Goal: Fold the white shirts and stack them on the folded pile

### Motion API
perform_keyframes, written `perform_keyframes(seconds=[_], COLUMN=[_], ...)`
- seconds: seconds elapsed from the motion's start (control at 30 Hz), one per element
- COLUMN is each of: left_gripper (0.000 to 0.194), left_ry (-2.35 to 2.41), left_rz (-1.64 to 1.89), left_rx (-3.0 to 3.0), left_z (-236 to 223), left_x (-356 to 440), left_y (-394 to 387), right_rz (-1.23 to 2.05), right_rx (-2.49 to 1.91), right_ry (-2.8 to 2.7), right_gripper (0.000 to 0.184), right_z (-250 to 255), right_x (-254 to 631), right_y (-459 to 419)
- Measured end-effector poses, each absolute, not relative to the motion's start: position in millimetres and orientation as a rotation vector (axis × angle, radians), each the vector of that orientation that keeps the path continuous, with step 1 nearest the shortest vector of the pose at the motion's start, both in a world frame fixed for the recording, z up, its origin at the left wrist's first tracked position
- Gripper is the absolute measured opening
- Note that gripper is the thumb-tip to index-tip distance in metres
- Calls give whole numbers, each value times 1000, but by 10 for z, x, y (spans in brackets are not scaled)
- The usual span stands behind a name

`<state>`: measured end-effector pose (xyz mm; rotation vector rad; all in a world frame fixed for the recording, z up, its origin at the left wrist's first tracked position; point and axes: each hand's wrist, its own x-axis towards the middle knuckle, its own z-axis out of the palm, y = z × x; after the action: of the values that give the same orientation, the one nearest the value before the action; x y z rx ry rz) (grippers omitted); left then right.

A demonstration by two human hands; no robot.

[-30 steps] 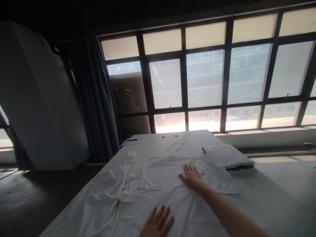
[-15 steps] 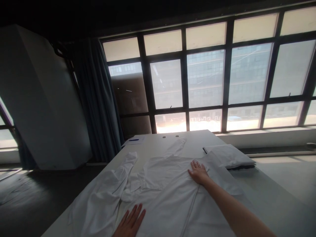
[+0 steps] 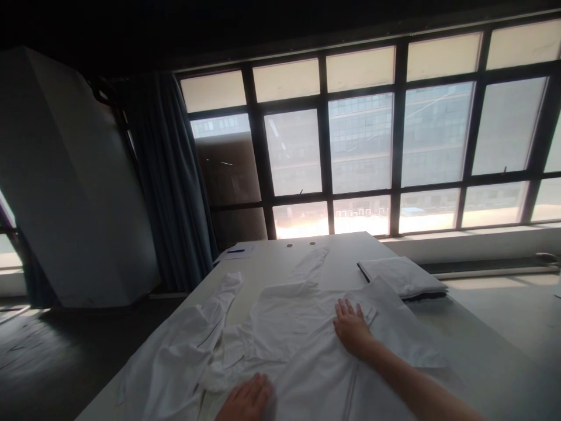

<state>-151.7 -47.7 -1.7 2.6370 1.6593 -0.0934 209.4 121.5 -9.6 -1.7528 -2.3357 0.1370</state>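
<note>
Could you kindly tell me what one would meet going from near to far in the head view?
Left hand → right hand, both on the white shirt → folded white cloth → paned window.

Along the far end of the white work table (image 3: 346, 248), two small round holes (image 3: 290, 245), and near its left corner a sheet of paper (image 3: 245, 254) under a blue pen (image 3: 235, 251). Toward the right edge, a folded white cloth (image 3: 403, 278) with a dark layer beneath. Behind the table, a tall black-framed window (image 3: 397, 143), a glass office block (image 3: 362, 137) beyond it, a blue-grey curtain (image 3: 169, 181) bunched at its left end, and a pale angular column (image 3: 74, 187) on the shadowed floor (image 3: 65, 351).
</note>
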Motion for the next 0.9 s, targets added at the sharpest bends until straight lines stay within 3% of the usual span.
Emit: perform_keyframes(seconds=[0.2, 0.47, 0.67, 0.9], left_gripper=[65, 71, 65, 67], left_ry=[1309, 1304, 1304, 1648], left_rz=[17, 198, 252, 202], left_rx=[2924, 3137, 2955, 2622], left_z=[-357, -656, -352, 73], left_x=[-651, -870, -935, -1202], left_y=[2, -95, -141, 17], right_rz=[336, 261, 204, 170], right_rx=[-1192, -1798, -1887, -1881], right_ry=[-2550, -2365, -2275, -2266], right_gripper=[66, 78, 74, 70], right_z=[-220, -19, -61, -65], right_x=[1532, 2348, 2548, 2561], right_y=[698, 1412, 1582, 1510])
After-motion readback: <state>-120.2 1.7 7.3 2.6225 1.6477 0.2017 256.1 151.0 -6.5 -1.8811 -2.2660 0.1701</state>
